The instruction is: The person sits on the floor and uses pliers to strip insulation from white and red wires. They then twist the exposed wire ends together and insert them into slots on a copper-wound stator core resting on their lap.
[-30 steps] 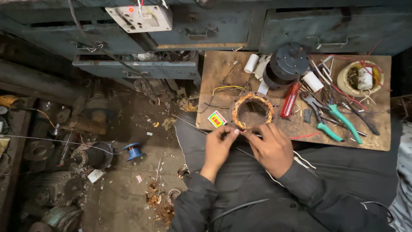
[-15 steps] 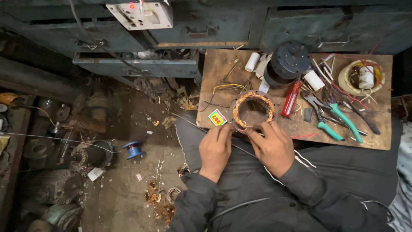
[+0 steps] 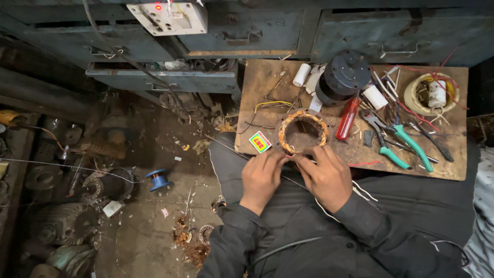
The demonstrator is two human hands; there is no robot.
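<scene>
your left hand (image 3: 262,176) and right hand (image 3: 325,175) sit side by side at the near rim of the copper-wound stator ring (image 3: 302,132), which lies flat on the wooden board (image 3: 267,82) across your lap, its hole facing up. the ring lies just ahead of both hands, between them, with neither clearly nearer. both hands' fingertips are drawn together as if pinching at the winding's near edge, but you cannot tell what they grip. a red screwdriver (image 3: 348,118) and green-handled pliers (image 3: 401,144) lie to the right of the ring, nearer your right hand.
</scene>
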